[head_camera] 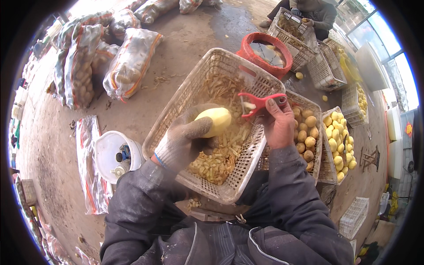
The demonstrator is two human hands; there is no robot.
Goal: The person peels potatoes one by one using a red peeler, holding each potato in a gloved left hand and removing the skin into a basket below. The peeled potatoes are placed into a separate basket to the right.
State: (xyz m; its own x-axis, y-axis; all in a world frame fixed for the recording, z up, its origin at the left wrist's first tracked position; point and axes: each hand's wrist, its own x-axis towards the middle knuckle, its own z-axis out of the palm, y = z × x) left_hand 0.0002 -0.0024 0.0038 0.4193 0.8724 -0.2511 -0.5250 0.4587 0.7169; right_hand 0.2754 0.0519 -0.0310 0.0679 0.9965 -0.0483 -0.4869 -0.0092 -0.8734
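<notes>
My left hand (185,135), in a soiled knitted work glove, grips a peeled yellow potato (217,122) above a plastic crate (251,172). Bare, my right hand (279,122) holds a red-handled peeler (260,102) by its handle, apart from the potato. A pale bit of potato or peel (248,106) sticks at the peeler's head. Potato peelings (218,159) lie over the bottom of the crate, which stands before me between my knees.
Unpeeled potatoes (306,131) fill a crate at my right. Beyond it, another crate holds peeled potatoes (336,135) with a dark blade-like object (344,145) on top. A red tub (245,46) holds water. A white bucket (102,155) stands left, filled sacks (132,63) behind. Another person (318,16) handles a potato.
</notes>
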